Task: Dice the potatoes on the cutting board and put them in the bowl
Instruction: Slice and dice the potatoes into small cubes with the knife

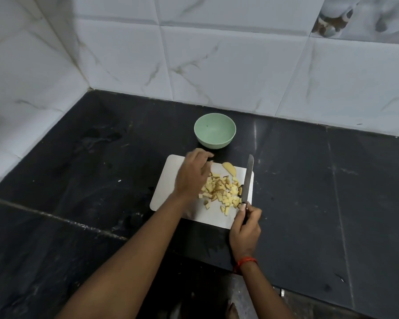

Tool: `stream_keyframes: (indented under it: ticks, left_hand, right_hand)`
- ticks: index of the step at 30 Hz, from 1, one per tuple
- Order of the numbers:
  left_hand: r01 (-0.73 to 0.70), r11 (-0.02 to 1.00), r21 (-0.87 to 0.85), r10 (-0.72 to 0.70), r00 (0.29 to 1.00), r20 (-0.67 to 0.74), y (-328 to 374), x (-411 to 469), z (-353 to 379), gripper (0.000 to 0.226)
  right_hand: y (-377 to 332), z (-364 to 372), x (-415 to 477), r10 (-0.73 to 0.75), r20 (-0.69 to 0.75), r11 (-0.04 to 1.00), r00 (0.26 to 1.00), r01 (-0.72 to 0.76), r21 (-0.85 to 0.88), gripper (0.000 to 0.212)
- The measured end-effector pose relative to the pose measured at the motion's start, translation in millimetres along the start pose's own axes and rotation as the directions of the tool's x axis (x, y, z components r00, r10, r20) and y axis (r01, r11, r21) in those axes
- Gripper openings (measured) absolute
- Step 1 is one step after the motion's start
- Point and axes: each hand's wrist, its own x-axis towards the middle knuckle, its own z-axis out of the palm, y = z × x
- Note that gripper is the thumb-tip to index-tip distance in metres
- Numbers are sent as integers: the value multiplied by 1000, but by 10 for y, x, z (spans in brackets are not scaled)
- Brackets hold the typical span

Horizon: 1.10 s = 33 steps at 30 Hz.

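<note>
Nearest the camera, two bare forearms reach forward over a dark, matte stone counter [309, 192] marked with pale scuffs and seams. The right wrist wears a thin orange thread band [244, 263], and the right hand [245, 229] is closed around the dark handle of a knife [248, 180], whose narrow grey metal blade points away along the right edge of the board. The cutting board [171, 180] is a flat, pale rectangle with rounded corners, lying on the counter. On it sits a loose heap of diced potatoes [221, 191], small pale-yellow cubes, some with brownish skin, and beyond them one uncut curved potato slice [229, 168]. The left hand [192, 173] hovers over the left side of the heap, palm down, fingers loosely curled and blurred; whether it grips any pieces cannot be told. Just beyond the board stands a round, smooth mint-green bowl [214, 131], its inside bare. Behind it rise glossy white marble-veined wall tiles [217, 54].
</note>
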Motion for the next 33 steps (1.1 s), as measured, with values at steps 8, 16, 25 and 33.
stream_keyframes:
  ticks: [8, 16, 25, 33]
  left_hand:
    - [66, 997, 38, -76, 903, 423, -832, -544, -636, 42]
    - [221, 967, 127, -252, 902, 350, -758, -580, -404, 24]
    - [362, 929, 80, -369, 884, 286, -713, -791, -343, 48]
    - [573, 790, 220, -602, 792, 100, -419, -884, -226, 89]
  right_hand:
    - [9, -6, -23, -28, 20, 998, 999, 30, -58, 20]
    - [-22, -4, -31, -29, 63, 993, 998, 36, -116, 17]
    - [-44, 5, -95, -281, 187, 929, 941, 315, -193, 22]
    - [-37, 13, -117, -365, 250, 879, 897, 421, -224, 28]
